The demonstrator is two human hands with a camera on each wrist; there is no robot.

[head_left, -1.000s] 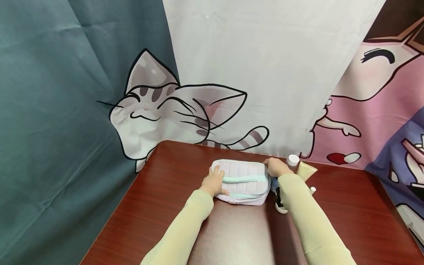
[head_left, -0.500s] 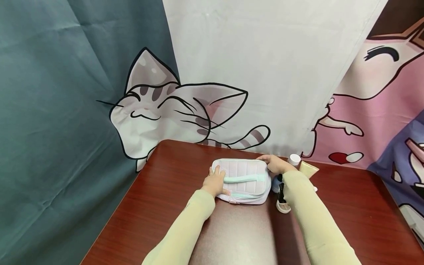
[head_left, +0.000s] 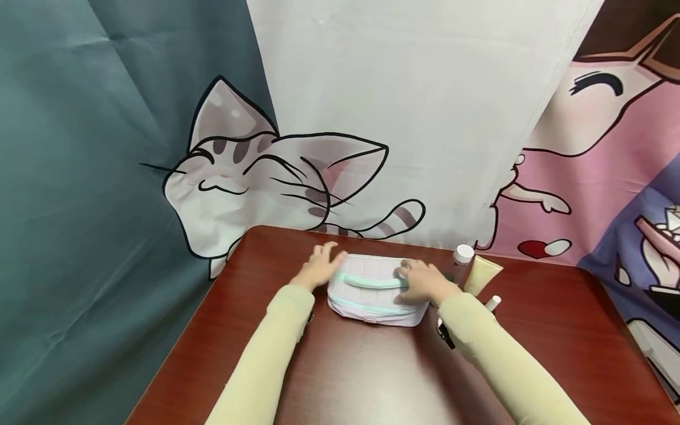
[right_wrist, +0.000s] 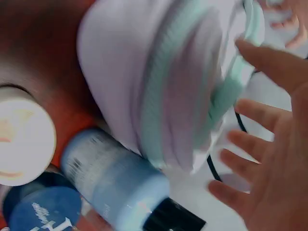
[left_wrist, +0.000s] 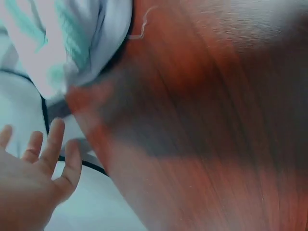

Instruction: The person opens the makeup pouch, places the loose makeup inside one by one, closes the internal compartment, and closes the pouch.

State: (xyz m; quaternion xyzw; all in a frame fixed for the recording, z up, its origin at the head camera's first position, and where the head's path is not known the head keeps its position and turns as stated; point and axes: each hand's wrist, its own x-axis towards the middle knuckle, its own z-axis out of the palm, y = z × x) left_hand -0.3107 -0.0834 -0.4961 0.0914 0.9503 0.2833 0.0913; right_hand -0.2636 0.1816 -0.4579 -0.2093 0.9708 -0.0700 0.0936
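A lilac quilted cosmetic bag (head_left: pixel 366 314) with a mint carry handle (head_left: pixel 374 284) and mint zipper lies near the table's back edge. My left hand (head_left: pixel 317 268) is beside its back left corner, fingers spread and holding nothing. In the left wrist view that hand (left_wrist: pixel 41 175) shows loose fingers apart from the bag (left_wrist: pixel 103 29). My right hand (head_left: pixel 423 281) is over the bag's right end, fingertips near the handle's end. The right wrist view shows this hand (right_wrist: pixel 274 139) with fingers extended and nothing gripped, the zipper (right_wrist: pixel 161 82) closed along the bag's side.
Right of the bag stand a white-capped bottle (head_left: pixel 463 255), a cream tube (head_left: pixel 482 276) and a slim white-capped item (head_left: pixel 493 303). Close by the bag are a blue bottle with a black cap (right_wrist: pixel 110 178), a round white-topped container (right_wrist: pixel 24 139) and a blue-topped one (right_wrist: pixel 45 209).
My left hand has come off the bag's left side and moved up and back. The right hand has moved left from the bag's back right corner to over its top. The handle now arches up.
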